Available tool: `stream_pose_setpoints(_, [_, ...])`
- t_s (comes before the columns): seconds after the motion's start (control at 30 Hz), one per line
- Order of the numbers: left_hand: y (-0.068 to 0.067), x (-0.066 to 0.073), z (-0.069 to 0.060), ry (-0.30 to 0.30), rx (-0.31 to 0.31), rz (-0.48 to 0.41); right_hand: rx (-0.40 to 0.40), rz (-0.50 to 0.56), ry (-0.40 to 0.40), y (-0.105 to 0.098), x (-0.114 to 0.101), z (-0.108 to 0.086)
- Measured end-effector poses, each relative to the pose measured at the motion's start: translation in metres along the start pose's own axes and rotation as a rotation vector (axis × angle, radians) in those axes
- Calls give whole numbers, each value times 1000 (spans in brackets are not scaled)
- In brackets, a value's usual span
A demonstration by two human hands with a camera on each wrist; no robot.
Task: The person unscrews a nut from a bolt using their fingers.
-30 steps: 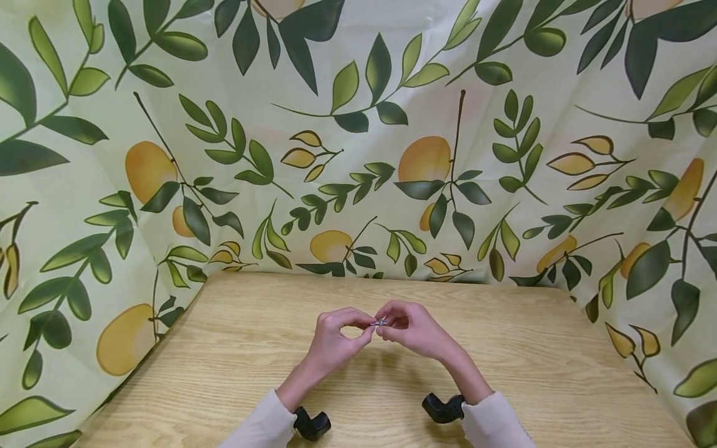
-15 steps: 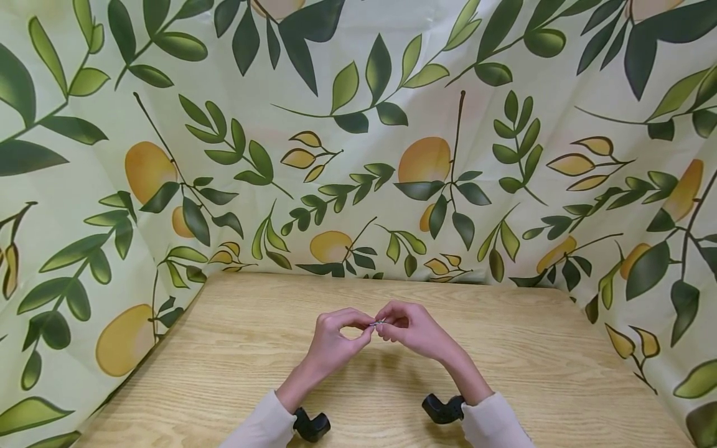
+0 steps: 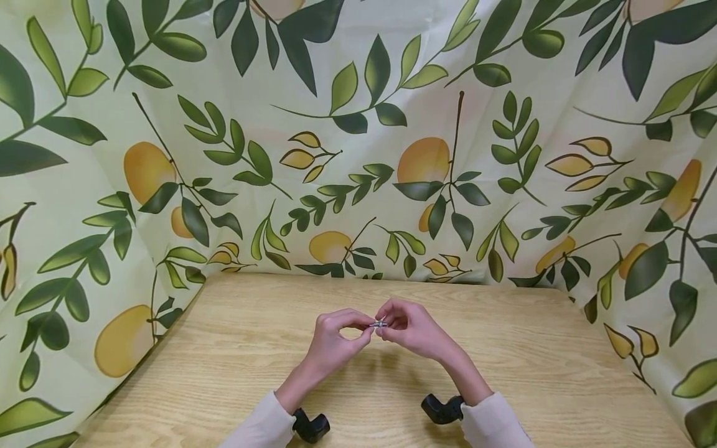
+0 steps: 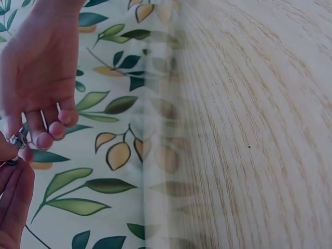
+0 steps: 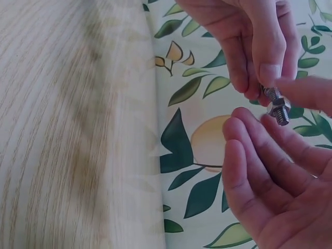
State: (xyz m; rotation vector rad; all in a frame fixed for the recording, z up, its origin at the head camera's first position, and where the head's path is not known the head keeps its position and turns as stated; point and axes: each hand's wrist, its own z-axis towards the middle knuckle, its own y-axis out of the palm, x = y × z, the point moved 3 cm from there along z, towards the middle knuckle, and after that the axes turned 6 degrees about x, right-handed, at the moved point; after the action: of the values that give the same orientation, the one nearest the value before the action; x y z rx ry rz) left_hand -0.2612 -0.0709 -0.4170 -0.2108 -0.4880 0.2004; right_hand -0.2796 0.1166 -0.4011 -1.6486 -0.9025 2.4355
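Note:
Above the wooden table, my left hand (image 3: 330, 339) pinches one end of a small metal bolt (image 3: 375, 324) between thumb and forefinger. A hex nut (image 5: 279, 106) sits on the bolt's thread, and a short threaded end sticks out past it in the right wrist view. Facing it, my right hand (image 3: 417, 330) has thumb and forefinger on opposite sides of the nut, lightly pinching it. Its other fingers (image 5: 259, 171) are loosely bent. In the left wrist view the bolt and nut are small and partly covered by fingers. The bolt's far end is hidden in the left hand's grip.
The wooden table (image 3: 252, 373) spreads below both hands. A cloth printed with leaves and fruit (image 3: 358, 155) rises behind it and at both sides. Black wrist mounts (image 3: 442, 409) stick out by the pale sleeves (image 3: 493, 420).
My right thumb and forefinger have shifted around the nut, covering more of it half a second ago and now showing more of the metal. My left hand stays in place.

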Motion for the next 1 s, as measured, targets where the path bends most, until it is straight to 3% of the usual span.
stream_pose_setpoints(0.23, [-1, -2, -2, -34, -4, 7, -26, 25, 11, 1, 2, 0])
stream_pose_setpoints(0.73, [-1, 2, 0, 5, 14, 13, -4, 3, 6, -1, 1, -1])
stream_pose_setpoints(1.0, [-1, 0, -1, -26, 7, 10, 12, -7, -17, -1, 1, 0])
